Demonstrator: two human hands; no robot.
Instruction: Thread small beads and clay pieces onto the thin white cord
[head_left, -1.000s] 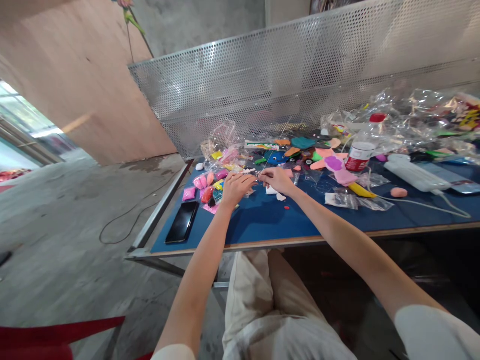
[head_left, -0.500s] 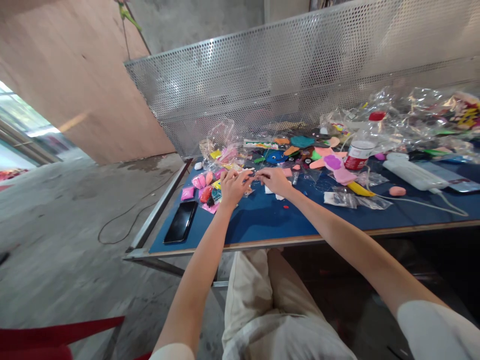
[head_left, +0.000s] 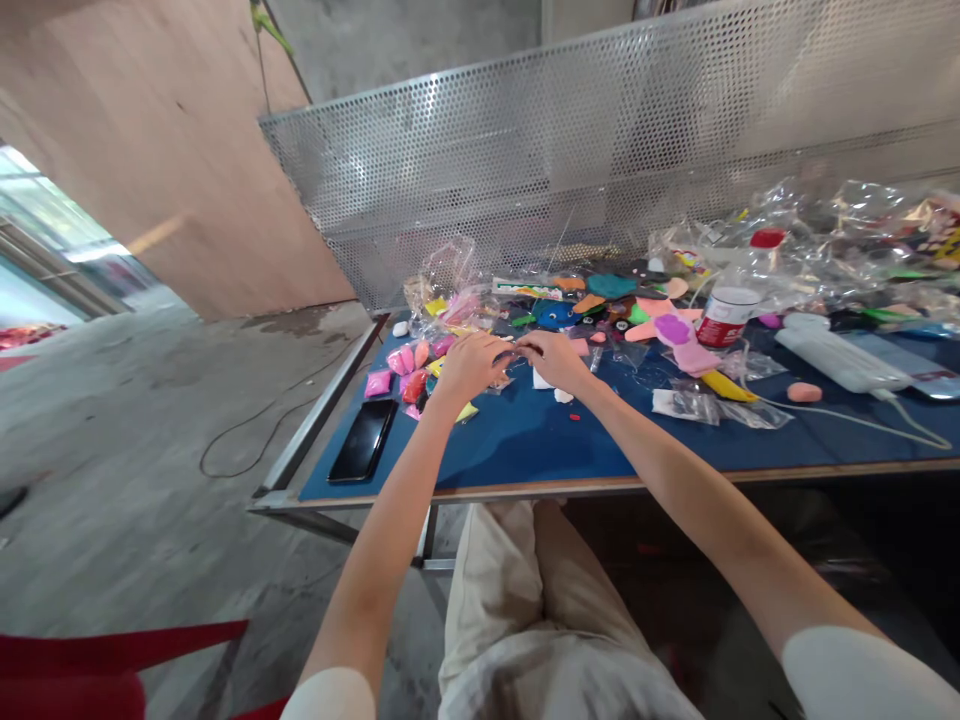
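Our left grip [head_left: 472, 366] and right grip [head_left: 556, 362] come together at the curled fingertips over the blue counter [head_left: 540, 450], and we cannot tell whether either grasps something small there. Just beside the left one we have a red packet [head_left: 413, 386] and a pink packet [head_left: 378, 382], while a white scrap [head_left: 563, 396] lies just below our right one. Farther out, our phone [head_left: 362, 440] lies near the counter's left end, a blue piece with eyes [head_left: 556, 316] sits beyond our fingers, and a perforated metal panel [head_left: 487, 180] stands behind everything.
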